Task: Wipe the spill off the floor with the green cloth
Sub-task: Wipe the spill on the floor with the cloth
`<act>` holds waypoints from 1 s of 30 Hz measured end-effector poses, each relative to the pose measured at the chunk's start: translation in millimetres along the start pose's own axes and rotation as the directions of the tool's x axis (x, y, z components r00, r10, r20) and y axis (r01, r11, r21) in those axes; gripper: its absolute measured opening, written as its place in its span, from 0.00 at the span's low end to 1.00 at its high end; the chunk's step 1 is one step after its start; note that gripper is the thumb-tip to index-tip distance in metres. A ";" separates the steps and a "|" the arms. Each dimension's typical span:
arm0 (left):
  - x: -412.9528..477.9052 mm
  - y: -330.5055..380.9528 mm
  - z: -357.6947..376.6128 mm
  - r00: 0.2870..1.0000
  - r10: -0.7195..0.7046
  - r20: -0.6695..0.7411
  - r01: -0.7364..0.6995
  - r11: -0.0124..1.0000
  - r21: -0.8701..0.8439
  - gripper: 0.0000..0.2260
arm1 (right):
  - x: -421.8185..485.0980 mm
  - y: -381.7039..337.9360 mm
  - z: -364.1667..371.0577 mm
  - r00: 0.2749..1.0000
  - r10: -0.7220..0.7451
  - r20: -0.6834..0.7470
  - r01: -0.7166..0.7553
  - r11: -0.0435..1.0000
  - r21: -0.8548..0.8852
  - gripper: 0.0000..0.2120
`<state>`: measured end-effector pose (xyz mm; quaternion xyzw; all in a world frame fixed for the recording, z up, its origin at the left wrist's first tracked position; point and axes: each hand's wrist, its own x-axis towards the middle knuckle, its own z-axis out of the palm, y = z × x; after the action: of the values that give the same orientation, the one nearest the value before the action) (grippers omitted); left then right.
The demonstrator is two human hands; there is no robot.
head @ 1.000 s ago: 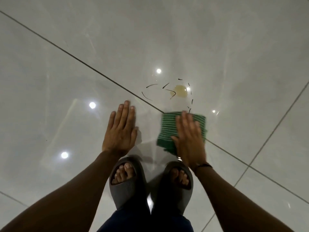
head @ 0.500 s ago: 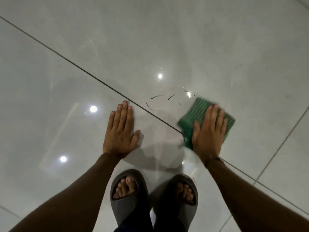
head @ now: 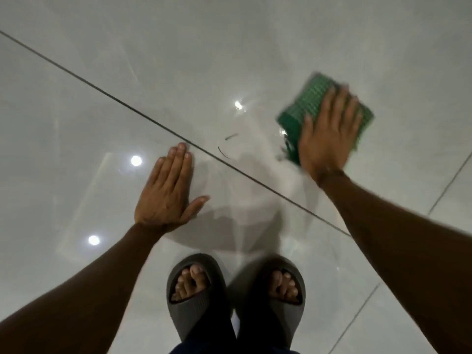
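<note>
A folded green cloth (head: 310, 104) with pale stripes lies on the glossy white floor at the far right. My right hand (head: 328, 131) lies flat on top of it, fingers spread, pressing it down; both are motion-blurred. My left hand (head: 168, 192) rests flat on the tile at the centre left, fingers together and thumb out, holding nothing. Of the spill only two thin dark curved streaks (head: 224, 150) show on the floor between the hands, beside a wet sheen (head: 260, 154). No yellowish puddle is visible.
A dark grout line (head: 107, 95) runs diagonally from upper left to lower right between my hands. My feet in grey slides (head: 196, 292) stand at the bottom centre. Ceiling lights reflect as bright spots (head: 136, 160) on the tiles.
My right hand has swept the cloth away from my feet, forward and to the right, over the yellowish puddle, which no longer shows. Fewer dark streaks remain. My left hand stays planted.
</note>
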<state>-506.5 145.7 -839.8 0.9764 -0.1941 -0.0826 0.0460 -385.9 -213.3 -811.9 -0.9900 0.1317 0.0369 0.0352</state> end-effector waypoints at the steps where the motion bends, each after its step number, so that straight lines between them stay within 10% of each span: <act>1: -0.5 0.1 0.8 1.000 -0.008 0.006 0.008 1.000 0.003 0.48 | 18.7 -27.1 0.2 0.999 -0.029 -0.013 0.029 1.000 0.002 0.35; 8: -1.8 0.6 -2.5 0.998 -0.058 -0.031 0.057 0.998 -0.023 0.51 | -92.1 -65.7 4.6 0.772 -0.604 0.199 0.607 0.793 0.056 0.38; 10: -1.9 1.3 0.4 0.998 -0.055 -0.041 0.054 0.998 -0.012 0.52 | -97.8 -15.8 1.0 0.827 -0.516 0.222 0.524 0.851 0.028 0.38; 13: -2.9 1.9 3.3 0.996 -0.051 -0.071 0.052 0.999 0.012 0.53 | -32.3 -0.1 -3.8 0.996 -0.003 0.086 0.003 1.000 0.000 0.37; 15: -3.1 2.7 3.6 0.995 -0.056 -0.082 0.058 0.998 0.021 0.54 | 13.6 -33.2 -5.8 0.980 0.197 -0.009 -0.197 0.980 0.035 0.36; 18: -1.8 2.2 1.9 0.991 -0.097 -0.089 0.098 0.995 0.012 0.56 | 20.7 -92.6 1.3 0.991 -0.134 0.016 0.134 0.991 0.032 0.35; 23: -2.7 1.0 -1.4 0.989 -0.137 -0.045 0.138 0.990 0.003 0.58 | -79.8 -51.5 10.2 0.719 -0.672 0.179 0.678 0.734 0.033 0.35; 30: -3.3 2.9 0.5 0.989 -0.141 -0.039 0.141 0.990 0.014 0.59 | -5.2 -44.3 4.0 0.994 -0.108 -0.011 0.108 0.994 -0.014 0.33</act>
<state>-510.7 144.3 -839.4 0.9894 -0.1244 -0.0656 0.0356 -379.5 -169.0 -812.8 -0.9960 0.0781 0.0301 0.0299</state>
